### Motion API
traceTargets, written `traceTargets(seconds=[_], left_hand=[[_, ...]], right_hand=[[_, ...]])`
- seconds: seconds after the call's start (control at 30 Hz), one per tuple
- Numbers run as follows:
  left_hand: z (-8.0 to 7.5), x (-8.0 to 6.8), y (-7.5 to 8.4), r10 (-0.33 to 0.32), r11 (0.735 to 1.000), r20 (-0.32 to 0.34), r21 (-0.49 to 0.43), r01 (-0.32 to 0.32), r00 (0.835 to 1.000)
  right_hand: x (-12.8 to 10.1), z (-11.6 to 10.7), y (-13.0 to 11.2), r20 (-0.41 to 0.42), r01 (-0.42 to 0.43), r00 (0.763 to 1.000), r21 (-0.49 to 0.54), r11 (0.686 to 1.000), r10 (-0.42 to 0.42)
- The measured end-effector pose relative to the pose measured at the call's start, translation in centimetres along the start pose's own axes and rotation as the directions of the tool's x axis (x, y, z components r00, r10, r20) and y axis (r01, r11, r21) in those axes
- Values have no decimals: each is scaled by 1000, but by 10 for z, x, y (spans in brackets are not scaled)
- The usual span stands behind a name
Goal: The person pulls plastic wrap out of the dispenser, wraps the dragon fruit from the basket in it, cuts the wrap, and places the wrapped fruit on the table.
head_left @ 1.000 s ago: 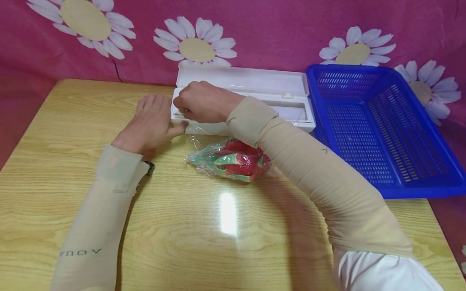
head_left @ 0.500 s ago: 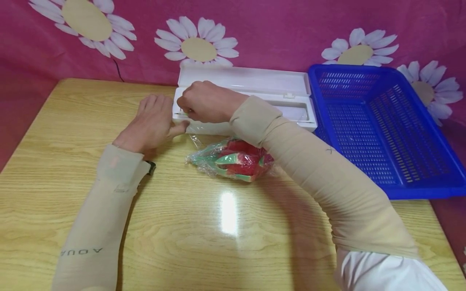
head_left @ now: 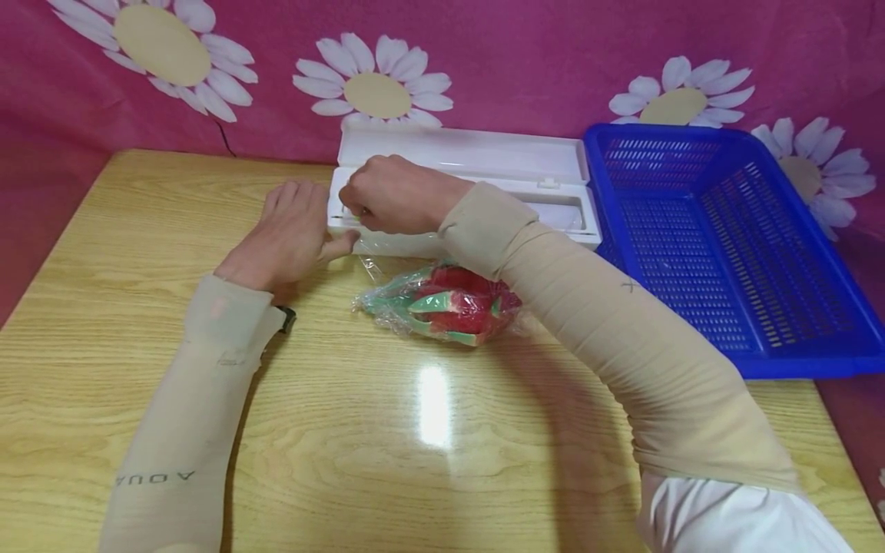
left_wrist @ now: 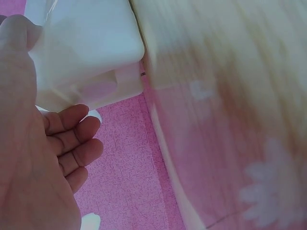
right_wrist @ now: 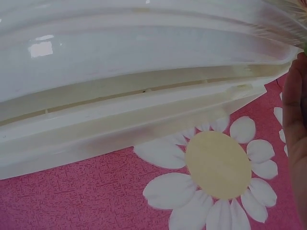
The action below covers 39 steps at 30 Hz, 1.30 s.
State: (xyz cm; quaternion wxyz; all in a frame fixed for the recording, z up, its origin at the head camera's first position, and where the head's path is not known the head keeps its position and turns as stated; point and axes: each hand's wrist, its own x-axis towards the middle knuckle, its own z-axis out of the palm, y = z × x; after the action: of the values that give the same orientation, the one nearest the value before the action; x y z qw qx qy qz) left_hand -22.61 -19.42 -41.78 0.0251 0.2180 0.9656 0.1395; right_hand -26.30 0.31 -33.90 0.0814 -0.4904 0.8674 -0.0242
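Almost no change over the last second. Right hand remains fisted at the left end of the white dispenser box, what it pinches unclear. Left hand, fingers flat, still braces that end. Wrapped fruit lies just before the box; work paused there.

A blue basket on the wooden table — seemingly empty — against a pink daisy-print cloth.
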Motion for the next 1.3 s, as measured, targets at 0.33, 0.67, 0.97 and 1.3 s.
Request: traceTargets(seconds=[0.33, 0.67, 0.97, 1.3], left_hand=[[-1, -1, 3, -3, 1000, 10, -12, 3, 1000], [-2, -2, 5, -2, 1000, 9, -17, 3, 1000], [0, -3, 3, 1, 1000, 2, -1, -1, 1000], [-1, -2, 2, 16, 1000, -4, 0, -16, 1000]], right_hand=[[-3, 0, 2, 8, 6, 1000, -1, 1000, -6], [-15, -4, 5, 68, -40, 997, 8, 999, 39], [-16, -4, 5, 73, -49, 996, 4, 999, 48], [-24, -3, 11, 83, -61, 995, 1, 998, 61]])
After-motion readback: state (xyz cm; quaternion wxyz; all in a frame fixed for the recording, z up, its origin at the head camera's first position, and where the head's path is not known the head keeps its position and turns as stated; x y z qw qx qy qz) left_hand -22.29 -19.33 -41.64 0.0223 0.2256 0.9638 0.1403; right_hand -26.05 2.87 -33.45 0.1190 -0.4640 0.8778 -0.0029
